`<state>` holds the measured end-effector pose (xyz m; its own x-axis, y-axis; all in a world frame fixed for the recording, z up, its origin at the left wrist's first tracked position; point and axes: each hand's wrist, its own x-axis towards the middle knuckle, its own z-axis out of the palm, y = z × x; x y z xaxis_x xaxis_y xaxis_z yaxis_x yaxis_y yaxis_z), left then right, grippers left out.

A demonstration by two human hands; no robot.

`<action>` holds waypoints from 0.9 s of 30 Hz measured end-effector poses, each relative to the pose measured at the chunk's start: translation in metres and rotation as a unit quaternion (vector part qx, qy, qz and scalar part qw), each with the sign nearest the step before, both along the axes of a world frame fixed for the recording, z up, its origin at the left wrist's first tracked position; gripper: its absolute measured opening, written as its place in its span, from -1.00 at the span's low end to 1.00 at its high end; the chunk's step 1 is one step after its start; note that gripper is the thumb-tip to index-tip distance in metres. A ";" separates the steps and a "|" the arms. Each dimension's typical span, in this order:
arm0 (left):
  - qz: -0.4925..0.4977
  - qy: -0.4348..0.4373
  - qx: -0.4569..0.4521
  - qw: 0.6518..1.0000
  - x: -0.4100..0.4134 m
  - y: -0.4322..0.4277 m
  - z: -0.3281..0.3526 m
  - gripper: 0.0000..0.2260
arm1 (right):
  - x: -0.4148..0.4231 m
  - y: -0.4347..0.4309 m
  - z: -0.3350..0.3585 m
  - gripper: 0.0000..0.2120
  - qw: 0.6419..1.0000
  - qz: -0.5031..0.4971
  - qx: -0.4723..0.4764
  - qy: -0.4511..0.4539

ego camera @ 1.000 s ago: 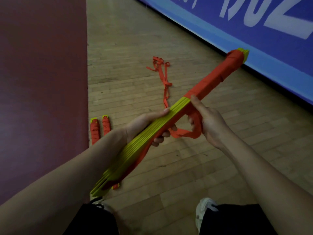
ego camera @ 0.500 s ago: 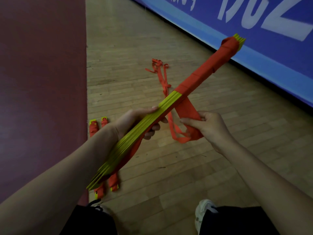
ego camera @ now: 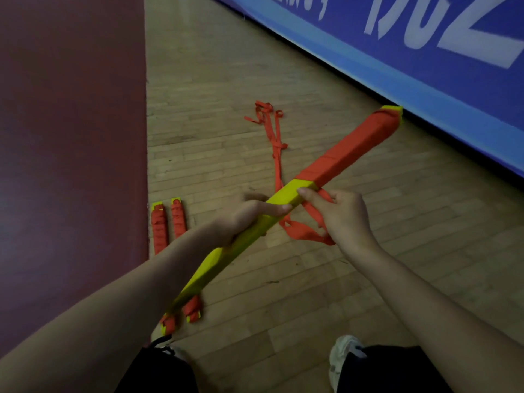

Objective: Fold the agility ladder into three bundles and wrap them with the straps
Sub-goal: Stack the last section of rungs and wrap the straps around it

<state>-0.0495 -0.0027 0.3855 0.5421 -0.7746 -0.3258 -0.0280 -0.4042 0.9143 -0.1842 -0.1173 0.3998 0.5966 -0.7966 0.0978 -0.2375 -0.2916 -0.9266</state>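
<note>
Only the one head view here, so this is all from looking down at the hands.

The left hand is wrapped around the middle of the third bundle, the stacked yellow rungs, and holds it up off the floor at a slant. The far half is already bound in orange, up to the tip near the blue banner; the near half is bare yellow and runs down toward the person's knees. The right hand is closed on a loop of the orange strap, with one fingertip pressed on the bundle right where the wrapping stops.

The rest of that strap trails off across the wooden floor to a loose tangle further out. The two finished bundles lie side by side on the floor along the edge of the dark red mat, partly hidden behind the left forearm.

So I'd say two down, third about half wrapped.

What could go wrong: if that fingertip lifts before the next turn is pulled snug, the last wraps could slacken and slide. The tangle on the floor could also snag mid-pull and yank the strap. And with the near end unbound, the rungs could fan out if the left hand's hold loosens.
</note>
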 end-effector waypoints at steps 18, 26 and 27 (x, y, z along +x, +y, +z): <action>-0.025 -0.447 0.080 0.891 -0.041 -0.004 -0.011 -0.49 | 0.006 0.007 -0.006 -0.65 0.977 -0.065 0.202 0.000; -0.193 0.092 0.003 0.977 -0.007 0.014 0.012 -0.60 | 0.004 0.000 -0.001 -0.66 0.970 -0.034 0.231 -0.067; -0.214 0.123 0.001 0.969 -0.006 0.018 0.012 -0.61 | 0.003 -0.002 0.001 -0.67 0.969 -0.021 0.231 -0.082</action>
